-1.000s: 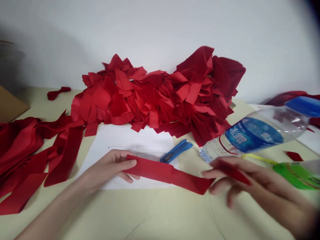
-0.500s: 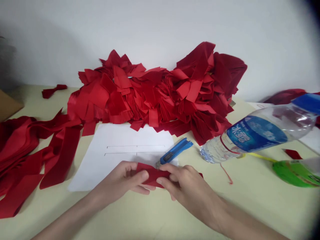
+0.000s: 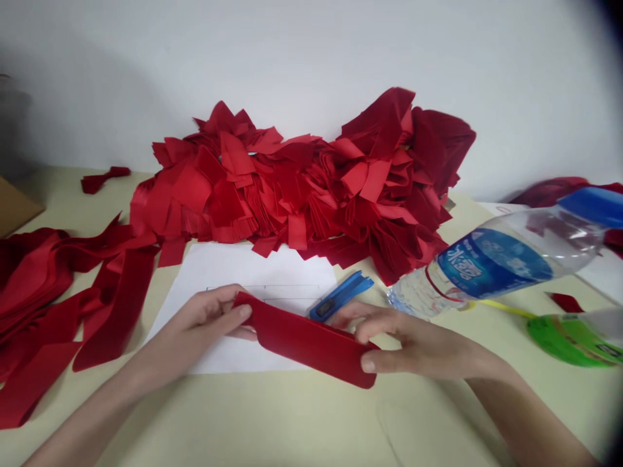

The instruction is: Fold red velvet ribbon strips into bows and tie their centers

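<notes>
A strip of red velvet ribbon (image 3: 306, 347) stretches between my two hands, slanting down to the right. My left hand (image 3: 214, 314) pinches its upper left end between thumb and fingers. At the lower right end, my right hand (image 3: 394, 340) has its thumb on the front and its fingers behind. Beneath the ribbon lies a white paper sheet (image 3: 195, 272) with ruled, tick-marked lines, partly covered by my hands. A blue utility knife (image 3: 341, 296) rests at the sheet's right edge, just beyond the ribbon.
A large heap of cut red ribbon pieces (image 3: 287, 188) lies along the wall. Longer red ribbon strips (image 3: 107, 305) spread at the left. On the right are a water bottle (image 3: 496, 253) with a blue cap and a green-bottomed container (image 3: 569, 337). A cardboard box (image 3: 17, 204) shows far left.
My hands have moved apart, the left one leftward and the right one rightward. The ribbon, bunched between the fingers before, is now drawn out flat between them.
</notes>
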Action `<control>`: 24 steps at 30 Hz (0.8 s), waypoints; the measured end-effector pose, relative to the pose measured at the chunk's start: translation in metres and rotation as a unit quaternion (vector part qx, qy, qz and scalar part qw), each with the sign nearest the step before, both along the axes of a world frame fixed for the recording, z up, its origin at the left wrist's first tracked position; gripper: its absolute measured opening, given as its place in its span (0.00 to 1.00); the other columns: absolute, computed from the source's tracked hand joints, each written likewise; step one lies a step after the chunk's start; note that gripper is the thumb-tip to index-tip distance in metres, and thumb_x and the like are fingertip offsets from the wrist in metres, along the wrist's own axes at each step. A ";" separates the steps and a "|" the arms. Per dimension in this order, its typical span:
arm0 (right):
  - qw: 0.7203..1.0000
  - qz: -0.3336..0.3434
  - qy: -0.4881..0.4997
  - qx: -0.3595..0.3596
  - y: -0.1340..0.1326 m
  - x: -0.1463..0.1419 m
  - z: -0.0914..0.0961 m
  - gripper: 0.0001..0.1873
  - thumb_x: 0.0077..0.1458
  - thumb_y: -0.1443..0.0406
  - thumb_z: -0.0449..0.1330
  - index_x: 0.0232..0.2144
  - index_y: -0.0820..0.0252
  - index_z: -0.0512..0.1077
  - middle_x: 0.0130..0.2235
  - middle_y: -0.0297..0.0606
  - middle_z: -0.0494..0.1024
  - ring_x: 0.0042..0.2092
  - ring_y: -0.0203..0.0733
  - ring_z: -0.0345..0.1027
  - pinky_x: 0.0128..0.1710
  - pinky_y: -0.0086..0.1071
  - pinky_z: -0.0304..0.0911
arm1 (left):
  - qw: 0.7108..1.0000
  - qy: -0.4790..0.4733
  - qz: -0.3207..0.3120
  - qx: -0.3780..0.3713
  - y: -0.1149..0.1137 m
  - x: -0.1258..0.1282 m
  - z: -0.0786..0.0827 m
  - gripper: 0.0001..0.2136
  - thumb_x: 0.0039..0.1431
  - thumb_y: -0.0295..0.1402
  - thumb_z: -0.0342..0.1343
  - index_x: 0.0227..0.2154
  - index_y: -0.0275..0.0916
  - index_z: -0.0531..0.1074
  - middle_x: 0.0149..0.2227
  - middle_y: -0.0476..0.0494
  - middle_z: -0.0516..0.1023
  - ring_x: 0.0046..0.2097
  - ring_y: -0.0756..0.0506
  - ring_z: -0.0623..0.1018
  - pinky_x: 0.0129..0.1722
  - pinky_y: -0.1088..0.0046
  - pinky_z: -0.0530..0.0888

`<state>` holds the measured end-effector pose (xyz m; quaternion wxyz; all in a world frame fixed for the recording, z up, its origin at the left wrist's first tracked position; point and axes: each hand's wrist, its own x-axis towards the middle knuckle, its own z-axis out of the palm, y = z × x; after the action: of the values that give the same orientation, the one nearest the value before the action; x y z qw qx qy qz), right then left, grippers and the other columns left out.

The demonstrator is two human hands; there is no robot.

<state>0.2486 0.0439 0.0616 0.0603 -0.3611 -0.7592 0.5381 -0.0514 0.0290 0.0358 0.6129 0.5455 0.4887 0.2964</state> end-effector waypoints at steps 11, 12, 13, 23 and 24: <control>0.973 -0.216 0.044 -0.069 0.003 0.016 -0.011 0.12 0.52 0.58 0.59 0.31 0.62 0.67 0.29 0.33 0.71 0.30 0.35 0.65 0.28 0.27 0.59 | 0.983 0.097 0.155 -0.015 0.021 -0.030 -0.023 0.09 0.45 0.38 0.64 0.31 0.44 0.77 0.31 0.50 0.78 0.34 0.47 0.76 0.35 0.74 0.74; 0.968 -0.237 0.058 -0.062 0.003 0.015 -0.014 0.12 0.51 0.59 0.60 0.34 0.60 0.67 0.30 0.34 0.72 0.31 0.36 0.66 0.29 0.28 0.60 | 0.979 0.100 0.177 -0.015 0.021 -0.029 -0.025 0.10 0.43 0.38 0.65 0.31 0.43 0.77 0.30 0.51 0.78 0.33 0.48 0.76 0.34 0.75 0.74; 0.963 -0.253 0.071 -0.054 0.003 0.014 -0.016 0.14 0.51 0.60 0.61 0.39 0.58 0.65 0.32 0.34 0.73 0.33 0.37 0.67 0.31 0.29 0.61 | 0.976 0.102 0.192 -0.016 0.021 -0.028 -0.026 0.11 0.41 0.38 0.66 0.30 0.43 0.77 0.29 0.51 0.78 0.32 0.48 0.76 0.34 0.75 0.74; 0.969 -0.242 0.041 0.010 0.008 0.016 -0.020 0.11 0.53 0.61 0.57 0.38 0.60 0.68 0.37 0.38 0.75 0.38 0.42 0.70 0.37 0.33 0.64 | 0.984 0.076 0.158 -0.008 0.018 -0.021 -0.021 0.09 0.44 0.38 0.65 0.23 0.40 0.72 0.25 0.54 0.73 0.29 0.52 0.74 0.34 0.77 0.75; 0.969 -0.243 0.039 0.010 0.009 0.016 -0.020 0.11 0.53 0.60 0.58 0.37 0.60 0.68 0.37 0.38 0.75 0.38 0.42 0.70 0.37 0.33 0.64 | 0.985 0.076 0.153 -0.011 0.017 -0.021 -0.021 0.10 0.44 0.38 0.65 0.23 0.40 0.72 0.25 0.54 0.72 0.29 0.52 0.74 0.35 0.76 0.75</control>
<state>0.2651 0.0529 0.0416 0.2225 -0.5127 -0.6515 0.5131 -0.0722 0.0464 0.0147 0.5273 0.4783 0.6147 0.3396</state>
